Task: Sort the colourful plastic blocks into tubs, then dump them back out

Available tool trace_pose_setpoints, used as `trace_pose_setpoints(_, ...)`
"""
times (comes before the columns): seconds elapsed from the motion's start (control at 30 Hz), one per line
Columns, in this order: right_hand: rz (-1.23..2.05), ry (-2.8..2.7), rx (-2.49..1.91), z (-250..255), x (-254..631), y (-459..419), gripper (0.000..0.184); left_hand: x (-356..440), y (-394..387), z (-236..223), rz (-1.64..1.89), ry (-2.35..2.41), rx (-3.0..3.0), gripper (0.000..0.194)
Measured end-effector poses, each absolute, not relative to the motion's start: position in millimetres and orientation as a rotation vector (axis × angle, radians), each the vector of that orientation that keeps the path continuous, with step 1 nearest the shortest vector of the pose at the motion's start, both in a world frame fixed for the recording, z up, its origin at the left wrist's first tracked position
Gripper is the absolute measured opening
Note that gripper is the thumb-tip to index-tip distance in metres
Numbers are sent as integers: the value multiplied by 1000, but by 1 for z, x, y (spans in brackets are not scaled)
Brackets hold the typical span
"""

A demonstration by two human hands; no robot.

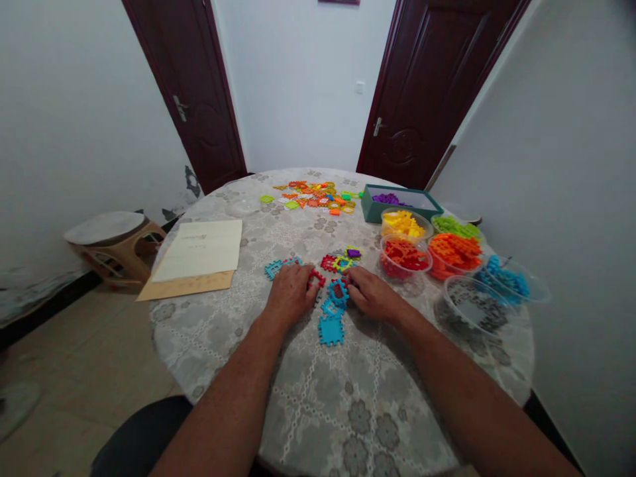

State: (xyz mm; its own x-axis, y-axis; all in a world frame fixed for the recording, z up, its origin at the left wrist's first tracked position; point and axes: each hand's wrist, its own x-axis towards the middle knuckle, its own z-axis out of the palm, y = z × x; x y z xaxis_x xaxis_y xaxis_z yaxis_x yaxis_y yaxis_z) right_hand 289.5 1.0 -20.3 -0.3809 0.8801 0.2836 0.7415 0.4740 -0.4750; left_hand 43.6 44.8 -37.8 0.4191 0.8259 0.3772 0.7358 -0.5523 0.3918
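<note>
My left hand point(289, 293) rests low over the table with its fingers curled at a red toothed plastic tile point(317, 277). Facing it, my right hand point(370, 293) has its fingertips closed at the edge of a blue open-frame tile point(338, 291). Below that tile, a solid blue square tile point(330, 330) and another blue frame lie in a line toward me. More blue tiles point(274, 268) stick out behind my left fingers. Beyond my hands lie a red tile point(328, 263), a yellow frame point(343, 264) and a small purple piece point(354, 253). My fingers partly hide the held pieces.
Clear tubs of yellow point(403, 224), red point(405, 256), orange point(454, 255), green, blue and grey pieces point(474, 305) stand at the right. Behind them is a green box point(370, 207) with purple pieces. Mixed pieces point(318, 196) lie at the far side; papers point(203, 248) lie left.
</note>
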Motion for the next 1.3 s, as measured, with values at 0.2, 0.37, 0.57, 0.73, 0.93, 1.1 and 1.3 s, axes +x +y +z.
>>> trace_pose_setpoints(0.2, 229, -2288, -1387, -26, 281, 1, 3, 45, 45, -42, 955, 1288, 2402, 43)
trace_pose_setpoints(0.37, 144, -2253, -1351, -24, 278, 3, 11, 49, 43, -38, 1058, 1244, 2223, 46)
trace_pose_setpoints(0.57, 97, -2030, -1170, -15, 278, 3, 22, 52, 44, -25, 1243, 1211, 1724, 27)
trace_pose_setpoints(0.73, 190, -1855, -928, -16, 257, -8, 15, 53, 43, -19, 1227, 1124, 1306, 21)
trace_pose_setpoints(0.93, 167, -1838, -871, -21, 236, -17, 21, 53, 42, -19, 1185, 1114, 1227, 32)
trace_pose_setpoints(1.1, 105, -1785, -917, -22, 241, -17, 22, 53, 44, -17, 1256, 1125, 990, 45)
trace_pose_setpoints(1.3, 169, -1930, -874, -28, 234, -15, 25, 58, 38, -14, 1116, 949, 847, 44)
